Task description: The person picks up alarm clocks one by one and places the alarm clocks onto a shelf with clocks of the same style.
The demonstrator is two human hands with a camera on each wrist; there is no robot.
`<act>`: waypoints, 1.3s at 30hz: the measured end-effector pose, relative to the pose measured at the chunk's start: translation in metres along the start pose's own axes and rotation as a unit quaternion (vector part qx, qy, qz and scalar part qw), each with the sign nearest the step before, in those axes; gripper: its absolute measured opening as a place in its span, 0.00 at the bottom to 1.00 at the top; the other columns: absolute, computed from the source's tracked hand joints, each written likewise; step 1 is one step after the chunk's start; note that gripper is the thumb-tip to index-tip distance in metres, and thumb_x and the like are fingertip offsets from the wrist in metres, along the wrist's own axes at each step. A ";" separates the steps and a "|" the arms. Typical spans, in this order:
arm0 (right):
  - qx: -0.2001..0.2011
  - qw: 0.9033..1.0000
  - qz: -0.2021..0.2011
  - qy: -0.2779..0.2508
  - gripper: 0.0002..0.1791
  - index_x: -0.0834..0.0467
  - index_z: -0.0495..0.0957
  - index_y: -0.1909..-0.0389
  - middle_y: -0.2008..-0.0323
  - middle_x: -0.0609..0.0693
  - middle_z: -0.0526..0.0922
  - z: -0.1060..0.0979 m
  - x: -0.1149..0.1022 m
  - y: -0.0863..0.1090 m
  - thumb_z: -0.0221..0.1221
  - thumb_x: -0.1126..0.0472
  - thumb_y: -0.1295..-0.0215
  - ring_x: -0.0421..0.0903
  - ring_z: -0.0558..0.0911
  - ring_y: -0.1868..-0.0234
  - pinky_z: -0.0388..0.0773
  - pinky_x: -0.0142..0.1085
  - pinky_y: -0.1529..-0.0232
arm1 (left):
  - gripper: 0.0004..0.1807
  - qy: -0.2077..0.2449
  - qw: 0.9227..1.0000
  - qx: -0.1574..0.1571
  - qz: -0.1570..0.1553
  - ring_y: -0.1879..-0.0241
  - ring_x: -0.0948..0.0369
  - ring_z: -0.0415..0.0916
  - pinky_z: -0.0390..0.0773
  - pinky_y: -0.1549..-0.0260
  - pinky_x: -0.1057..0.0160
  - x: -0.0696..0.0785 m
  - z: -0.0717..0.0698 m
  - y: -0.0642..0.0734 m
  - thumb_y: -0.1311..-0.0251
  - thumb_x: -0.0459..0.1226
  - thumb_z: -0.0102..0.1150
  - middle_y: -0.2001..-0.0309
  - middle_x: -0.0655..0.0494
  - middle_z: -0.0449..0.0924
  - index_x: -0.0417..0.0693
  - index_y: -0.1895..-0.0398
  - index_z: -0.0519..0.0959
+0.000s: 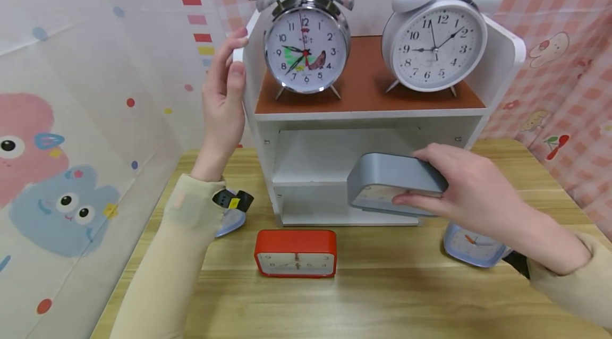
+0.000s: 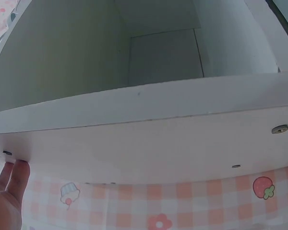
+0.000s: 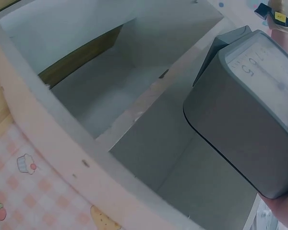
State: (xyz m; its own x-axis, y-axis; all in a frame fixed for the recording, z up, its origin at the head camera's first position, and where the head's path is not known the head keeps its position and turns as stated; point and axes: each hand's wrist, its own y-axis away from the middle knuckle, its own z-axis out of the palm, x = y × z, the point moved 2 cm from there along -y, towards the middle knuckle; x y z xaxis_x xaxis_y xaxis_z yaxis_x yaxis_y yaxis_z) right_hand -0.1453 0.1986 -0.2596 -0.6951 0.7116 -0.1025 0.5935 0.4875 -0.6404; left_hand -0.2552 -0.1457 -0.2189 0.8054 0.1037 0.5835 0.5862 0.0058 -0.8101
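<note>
My right hand (image 1: 470, 182) grips a grey rectangular clock (image 1: 399, 168) by its right end, with the thumb across its front. The clock is held tilted in front of the white shelf's (image 1: 370, 115) lower compartments. In the right wrist view, the clock's dial (image 3: 259, 67) shows some numerals beside the compartments. My left hand (image 1: 223, 102) rests against the shelf's left side panel near the top, fingers fairly straight. Its fingertips (image 2: 20, 170) touch the outer face of that panel in the left wrist view.
Two twin-bell alarm clocks, one silver (image 1: 306, 52) and one white (image 1: 437, 47), stand on the brown top. A red rectangular clock (image 1: 296, 254) stands on the wooden table (image 1: 382, 296). A blue clock (image 1: 470, 246) lies at right; another blue object (image 1: 231, 222) is partly hidden behind my left wrist.
</note>
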 end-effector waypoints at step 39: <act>-0.005 0.997 -0.057 0.061 0.35 0.63 0.80 0.53 0.65 0.55 0.87 0.056 -0.035 -0.062 0.78 0.39 0.48 0.49 0.83 0.68 0.83 0.41 0.70 | 0.45 -0.009 1.000 -0.007 0.008 0.28 0.56 0.72 0.78 0.31 0.56 -0.002 -0.001 0.000 0.29 0.68 0.51 0.23 0.48 0.70 0.38 0.29 0.68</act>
State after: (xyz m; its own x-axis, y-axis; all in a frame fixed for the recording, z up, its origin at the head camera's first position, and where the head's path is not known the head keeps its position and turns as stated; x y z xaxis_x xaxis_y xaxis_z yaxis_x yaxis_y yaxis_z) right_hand -0.1802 0.1154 -0.2590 -0.7041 0.7072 0.0634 0.5182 0.5728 -0.6351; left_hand -0.2567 -0.1472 -0.2201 0.8132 0.1219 0.5691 0.5743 -0.0095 -0.8186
